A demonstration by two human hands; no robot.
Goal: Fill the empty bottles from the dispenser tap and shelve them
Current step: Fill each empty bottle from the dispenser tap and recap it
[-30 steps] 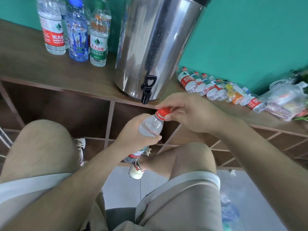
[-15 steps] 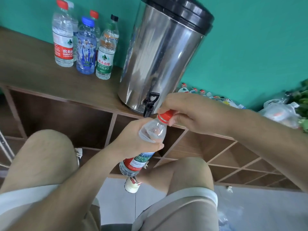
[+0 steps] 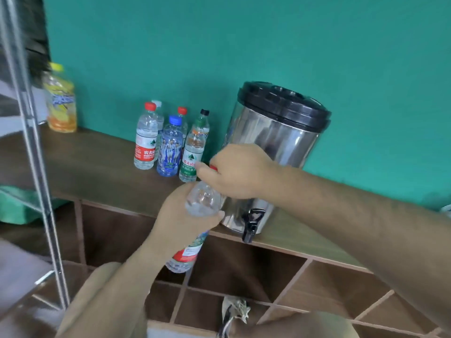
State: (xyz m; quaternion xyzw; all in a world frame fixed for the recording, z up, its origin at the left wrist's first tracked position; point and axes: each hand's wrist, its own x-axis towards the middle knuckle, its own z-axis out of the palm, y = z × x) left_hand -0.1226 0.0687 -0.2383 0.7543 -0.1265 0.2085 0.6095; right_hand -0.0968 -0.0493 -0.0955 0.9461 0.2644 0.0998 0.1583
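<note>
Change: the left hand [image 3: 180,223], right hand [image 3: 240,173] and bottle [image 3: 201,203] have risen and moved left of the tap [image 3: 251,223]; half a second ago they were right beside it. The row of lying bottles on the right has dropped out of view.
Left hand: wrapped round the bottle's shoulder, thumb across the front.
Right hand: closed over the cap [image 3: 213,167], fingers curled round it; only a sliver of red shows.
Bottle: one, clear with a red label, held tilted in the air in front of the counter [image 3: 92,164] edge, cap end up, base down before the cubbies [image 3: 246,267]. How full it is cannot be told.
Dispenser [image 3: 275,140]: one, steel with a black lid, standing on the counter against the teal wall [image 3: 244,45]; its one black tap hangs over the counter edge, apart from the bottle.
Standing bottles [image 3: 170,147]: five in a tight group on the counter, just left of the dispenser: two red caps, one white, one blue, one dark. The held bottle's cap is just in front of the dark-capped one.
Yellow bottle [image 3: 61,103]: one, well apart at the counter's left end.
Pole [image 3: 36,167]: one metal upright at the left edge.
</note>
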